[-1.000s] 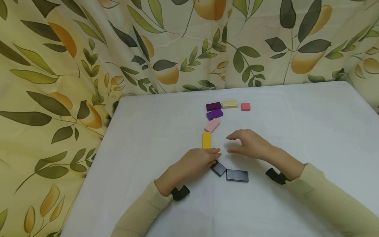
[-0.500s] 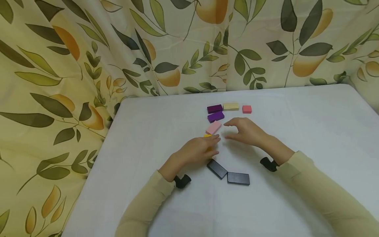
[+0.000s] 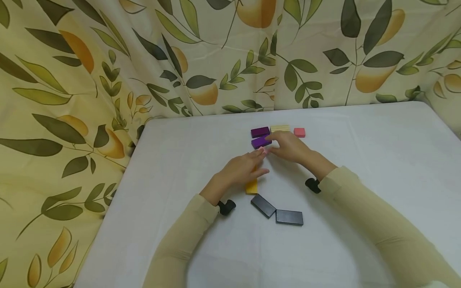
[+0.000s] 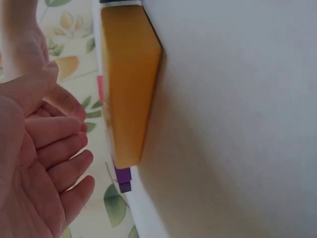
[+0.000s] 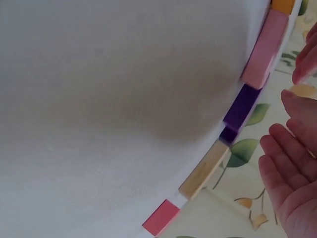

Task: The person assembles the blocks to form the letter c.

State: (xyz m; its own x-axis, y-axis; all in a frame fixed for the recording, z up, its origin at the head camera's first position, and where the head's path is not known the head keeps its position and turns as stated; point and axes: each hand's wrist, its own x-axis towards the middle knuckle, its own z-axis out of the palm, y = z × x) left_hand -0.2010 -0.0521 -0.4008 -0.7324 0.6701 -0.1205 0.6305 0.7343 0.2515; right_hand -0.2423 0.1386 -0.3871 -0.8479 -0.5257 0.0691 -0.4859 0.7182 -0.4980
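Note:
My left hand [image 3: 237, 170] hovers over the yellow block [image 3: 251, 188], fingers extended and holding nothing. Its fingertips overlap the pink block in the head view, hiding most of it; the pink block [image 5: 266, 52] shows whole in the right wrist view. Opposite, my right hand [image 3: 289, 147] has its thumb and fingers apart, close beside the pink block and the violet block [image 3: 260, 143]. Both hands' fingers look relaxed in the wrist views, and the yellow block [image 4: 130, 89] lies beside the left palm.
Behind the violet block lie a dark purple block [image 3: 260, 132], a cream block [image 3: 280, 128] and a coral block [image 3: 299, 132]. Nearer are two dark grey blocks, one slanted [image 3: 263, 206] and one flat-on [image 3: 289, 217]. A patterned curtain [image 3: 230, 56] hangs behind the white table [image 3: 180, 140].
Both hands have moved away from the body along the row of blocks. The left hand has left the slanted grey block, uncovering it, and now overlaps the yellow and pink ones.

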